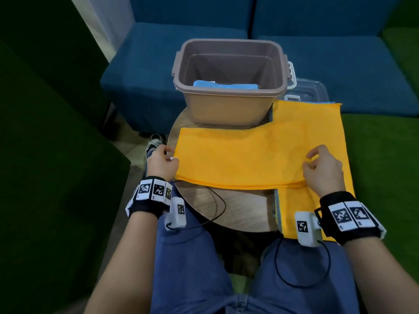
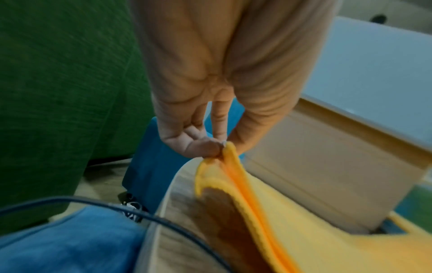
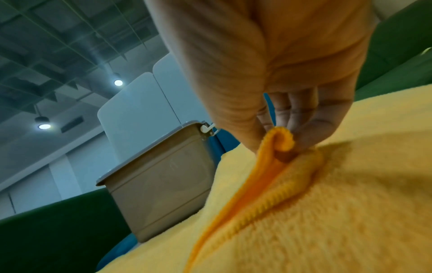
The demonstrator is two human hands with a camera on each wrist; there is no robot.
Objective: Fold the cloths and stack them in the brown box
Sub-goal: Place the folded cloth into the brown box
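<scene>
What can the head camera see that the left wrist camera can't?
Only the head view shows inside the brown box, where a folded blue cloth lies, plus the right hand, the pile of cloths and the clear lid.

Only the left wrist view shows the fingertips pinching the two doubled orange edges together.

Both show the left hand, the orange cloth, the round table and the box's outside wall.

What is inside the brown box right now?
A folded blue cloth lies at the bottom of the brown box. The near wall hides its front part, so anything beneath it cannot be seen.
</scene>
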